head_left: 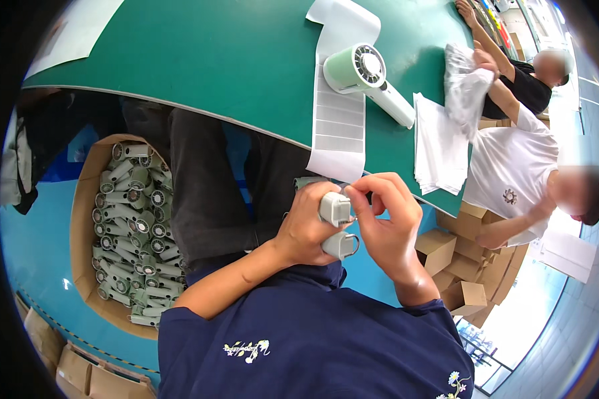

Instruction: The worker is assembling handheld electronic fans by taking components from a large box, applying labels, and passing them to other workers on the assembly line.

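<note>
My left hand point(305, 229) is wrapped around two pale green handheld fans, whose grey handle ends point toward me. The upper handle point(335, 209) lies above the lower handle point(340, 245), which has a small loop at its end. Thumb and forefinger of my right hand point(394, 223) pinch together by the upper handle's end; whatever is between them is too small to make out. Beyond my hands, a strip of white labels point(338, 126) hangs over the table edge. Another green handheld fan point(341, 70) lies across that strip.
On the green table point(233, 60) is a stack of white sheets point(439, 149). A large carton point(81, 219) of handheld fans point(140, 229) stands on the floor at left. Small open cardboard boxes point(436, 249) sit at right. Two people are at the table's right side, near a clear plastic bag point(464, 83).
</note>
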A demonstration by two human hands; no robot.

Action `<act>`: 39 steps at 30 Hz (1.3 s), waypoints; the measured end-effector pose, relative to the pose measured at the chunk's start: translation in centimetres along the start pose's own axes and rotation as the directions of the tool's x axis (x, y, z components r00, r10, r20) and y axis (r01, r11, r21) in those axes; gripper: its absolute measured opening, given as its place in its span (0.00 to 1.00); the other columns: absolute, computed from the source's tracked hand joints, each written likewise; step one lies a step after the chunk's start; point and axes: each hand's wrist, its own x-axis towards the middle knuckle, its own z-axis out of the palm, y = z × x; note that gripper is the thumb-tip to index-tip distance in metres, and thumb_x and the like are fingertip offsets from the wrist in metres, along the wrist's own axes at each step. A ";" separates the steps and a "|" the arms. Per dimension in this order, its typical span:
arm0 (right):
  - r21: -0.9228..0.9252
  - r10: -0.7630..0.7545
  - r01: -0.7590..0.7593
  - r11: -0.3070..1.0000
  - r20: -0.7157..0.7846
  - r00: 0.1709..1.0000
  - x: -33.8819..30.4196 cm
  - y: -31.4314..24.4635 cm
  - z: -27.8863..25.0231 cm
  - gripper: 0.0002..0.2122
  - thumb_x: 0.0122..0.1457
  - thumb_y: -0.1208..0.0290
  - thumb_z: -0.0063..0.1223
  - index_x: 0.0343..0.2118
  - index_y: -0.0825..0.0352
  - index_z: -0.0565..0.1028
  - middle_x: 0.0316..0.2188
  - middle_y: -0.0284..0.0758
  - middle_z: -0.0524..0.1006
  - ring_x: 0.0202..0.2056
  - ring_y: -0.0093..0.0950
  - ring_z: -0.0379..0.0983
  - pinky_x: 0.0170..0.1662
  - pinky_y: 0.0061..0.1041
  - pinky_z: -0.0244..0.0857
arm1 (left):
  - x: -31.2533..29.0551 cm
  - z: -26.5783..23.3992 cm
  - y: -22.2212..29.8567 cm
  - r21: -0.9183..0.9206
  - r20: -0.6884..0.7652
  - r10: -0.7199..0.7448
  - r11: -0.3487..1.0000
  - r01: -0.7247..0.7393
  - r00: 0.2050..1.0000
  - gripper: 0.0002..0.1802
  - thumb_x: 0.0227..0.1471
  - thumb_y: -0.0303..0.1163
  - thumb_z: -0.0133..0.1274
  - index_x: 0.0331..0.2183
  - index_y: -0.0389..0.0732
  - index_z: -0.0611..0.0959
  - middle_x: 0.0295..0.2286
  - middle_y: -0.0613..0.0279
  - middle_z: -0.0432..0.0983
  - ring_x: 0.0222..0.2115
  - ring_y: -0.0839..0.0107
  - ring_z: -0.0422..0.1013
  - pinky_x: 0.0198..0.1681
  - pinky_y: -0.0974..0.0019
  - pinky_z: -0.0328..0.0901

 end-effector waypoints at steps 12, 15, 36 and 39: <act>0.423 0.182 -0.314 0.850 0.324 0.928 -6.4 1.5 -1.7 0.07 0.56 0.86 0.61 0.36 0.71 0.79 0.35 0.37 0.79 0.31 0.22 0.72 0.33 0.20 0.66 | -0.6 -0.1 -0.1 -0.039 -0.035 -0.032 0.999 0.030 0.999 0.31 0.25 0.38 0.75 0.39 0.45 0.86 0.54 0.43 0.63 0.52 0.44 0.65 0.53 0.49 0.62; 0.413 0.161 -0.268 0.870 0.275 0.948 -6.5 1.2 -1.3 0.07 0.56 0.85 0.62 0.36 0.70 0.79 0.33 0.35 0.79 0.27 0.21 0.70 0.30 0.20 0.64 | -0.5 -0.4 -0.3 0.017 0.003 0.007 1.000 -0.007 1.000 0.33 0.27 0.39 0.74 0.42 0.45 0.85 0.55 0.38 0.59 0.52 0.45 0.66 0.51 0.53 0.65; 0.342 0.089 -0.203 0.917 0.320 0.943 -5.6 0.8 -1.0 0.08 0.53 0.87 0.63 0.35 0.70 0.79 0.33 0.38 0.80 0.28 0.24 0.73 0.31 0.21 0.67 | -0.4 -0.6 -0.3 0.007 -0.008 -0.004 1.000 0.004 1.000 0.32 0.27 0.39 0.73 0.41 0.43 0.85 0.55 0.38 0.59 0.50 0.48 0.66 0.49 0.55 0.65; 0.306 0.072 -0.162 0.938 0.283 0.956 -5.7 0.6 -0.7 0.08 0.53 0.87 0.63 0.35 0.70 0.79 0.33 0.38 0.80 0.27 0.23 0.73 0.30 0.20 0.67 | -0.5 -0.6 -0.3 0.007 -0.002 -0.004 1.000 0.004 1.000 0.32 0.27 0.39 0.73 0.41 0.44 0.85 0.55 0.38 0.59 0.50 0.48 0.66 0.48 0.56 0.65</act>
